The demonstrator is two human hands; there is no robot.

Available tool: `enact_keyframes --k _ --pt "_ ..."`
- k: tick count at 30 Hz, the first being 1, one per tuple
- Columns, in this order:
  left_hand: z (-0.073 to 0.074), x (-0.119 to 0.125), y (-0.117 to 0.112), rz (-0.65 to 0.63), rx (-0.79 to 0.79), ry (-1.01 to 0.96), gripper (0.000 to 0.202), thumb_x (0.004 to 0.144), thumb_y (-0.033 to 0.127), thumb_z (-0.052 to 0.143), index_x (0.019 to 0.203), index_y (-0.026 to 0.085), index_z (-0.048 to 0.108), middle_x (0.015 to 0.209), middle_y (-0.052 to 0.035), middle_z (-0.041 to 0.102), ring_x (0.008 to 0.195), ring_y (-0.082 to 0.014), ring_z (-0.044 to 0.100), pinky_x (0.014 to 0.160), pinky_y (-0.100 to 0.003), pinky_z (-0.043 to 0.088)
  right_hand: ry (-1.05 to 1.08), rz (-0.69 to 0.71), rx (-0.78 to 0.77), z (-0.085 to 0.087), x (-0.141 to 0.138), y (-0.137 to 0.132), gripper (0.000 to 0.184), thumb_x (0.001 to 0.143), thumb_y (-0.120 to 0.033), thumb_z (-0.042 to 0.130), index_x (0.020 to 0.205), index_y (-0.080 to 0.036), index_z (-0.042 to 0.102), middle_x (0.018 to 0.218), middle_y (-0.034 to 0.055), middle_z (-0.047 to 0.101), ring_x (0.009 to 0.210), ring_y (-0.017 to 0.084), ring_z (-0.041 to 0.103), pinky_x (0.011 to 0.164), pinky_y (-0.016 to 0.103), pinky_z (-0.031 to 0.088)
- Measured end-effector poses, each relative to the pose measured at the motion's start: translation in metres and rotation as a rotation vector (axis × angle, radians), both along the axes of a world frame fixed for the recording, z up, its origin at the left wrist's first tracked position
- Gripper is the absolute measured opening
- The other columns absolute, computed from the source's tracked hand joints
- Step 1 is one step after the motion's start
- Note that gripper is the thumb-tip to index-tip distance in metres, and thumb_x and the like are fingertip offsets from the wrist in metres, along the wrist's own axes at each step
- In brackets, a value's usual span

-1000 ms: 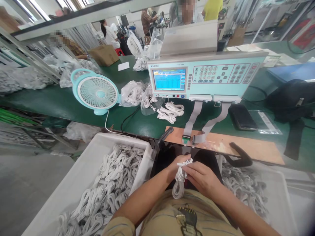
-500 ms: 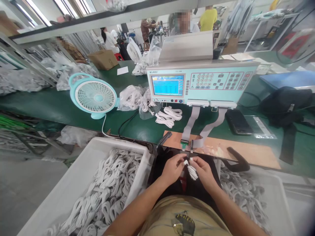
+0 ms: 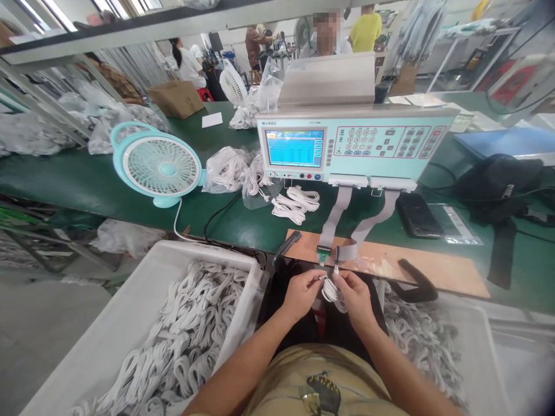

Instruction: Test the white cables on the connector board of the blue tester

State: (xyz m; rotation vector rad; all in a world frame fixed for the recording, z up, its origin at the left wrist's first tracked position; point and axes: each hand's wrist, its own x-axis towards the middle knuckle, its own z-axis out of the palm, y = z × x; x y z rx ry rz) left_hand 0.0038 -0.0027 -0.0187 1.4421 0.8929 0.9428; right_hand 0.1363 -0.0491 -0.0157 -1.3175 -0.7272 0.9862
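A coiled white cable (image 3: 330,290) hangs between my two hands, just off the near edge of a wooden board (image 3: 390,264). My left hand (image 3: 302,293) pinches one end of it below a small green circuit board (image 3: 323,255). The fingers of my right hand (image 3: 354,294) are closed on the other end, which meets the dark connector (image 3: 337,256) on a grey ribbon cable (image 3: 366,216); whether it is fully plugged in I cannot tell. Both ribbon cables run up to a light-blue tester (image 3: 381,141) with a lit screen.
White bins of coiled cables stand at left (image 3: 162,254) and right (image 3: 488,341). On the green table (image 3: 186,222) are a blue fan (image 3: 158,166), two loose cable coils (image 3: 295,205), bagged cables (image 3: 229,169) and a phone (image 3: 418,215). Several people are in the background.
Both hands have risen slightly toward the connectors. The cable end in my right hand now reaches the ribbon cable's connector, and the coil hangs higher and further left.
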Motion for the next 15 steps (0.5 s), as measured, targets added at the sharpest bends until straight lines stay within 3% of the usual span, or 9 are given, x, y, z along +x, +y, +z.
enact_keyframes --k 4,6,9,11,15 --pt "0.0047 -0.0053 0.0018 0.017 -0.037 0.016 0.020 0.069 0.017 0.063 0.086 0.025 0.070 0.088 -0.0041 0.067 0.087 -0.0199 0.057 0.084 -0.027 0.042 0.014 0.016 0.034 -0.0021 -0.0020 -0.0007 0.029 0.067 -0.043 0.071 0.072 -0.016 0.062 0.062 -0.0002 0.058 0.054 0.013 0.048 0.054 0.024 0.040" --pt "0.0047 -0.0069 0.0024 0.030 -0.064 0.002 0.016 0.067 0.018 0.064 0.081 0.023 0.069 0.086 -0.0040 0.066 0.085 -0.0185 0.056 0.080 -0.025 0.042 0.010 0.008 0.040 -0.0025 -0.0025 -0.0014 0.028 0.068 -0.043 0.070 0.072 -0.016 0.062 0.062 -0.0008 0.057 0.054 0.013 0.048 0.054 0.023 0.040" --pt "0.0004 -0.0058 0.0029 0.014 -0.136 -0.011 0.010 0.071 0.026 0.062 0.079 0.020 0.065 0.072 -0.0010 0.062 0.062 -0.0125 0.054 0.059 -0.020 0.043 0.014 -0.005 0.021 -0.0012 -0.0031 -0.0022 0.029 0.068 -0.043 0.071 0.070 -0.016 0.061 0.060 -0.0013 0.055 0.052 0.012 0.046 0.050 0.023 0.039" --pt "-0.0027 -0.0037 0.0032 -0.003 -0.232 -0.051 0.016 0.073 0.032 0.060 0.077 0.017 0.060 0.064 0.0016 0.058 0.045 -0.0078 0.046 0.044 -0.018 0.037 0.066 -0.006 -0.009 -0.0001 -0.0032 -0.0018 0.031 0.067 -0.044 0.072 0.067 -0.016 0.059 0.056 -0.0021 0.054 0.048 0.012 0.044 0.046 0.022 0.036" --pt "-0.0031 -0.0002 0.0045 -0.036 -0.446 -0.216 0.027 0.067 0.039 0.065 0.072 0.015 0.055 0.058 0.0031 0.055 0.031 -0.0037 0.038 0.032 -0.017 0.028 0.238 -0.015 -0.067 0.0004 -0.0021 0.0020 0.034 0.061 -0.044 0.076 0.064 -0.016 0.058 0.052 -0.0021 0.054 0.042 0.011 0.042 0.041 0.022 0.033"
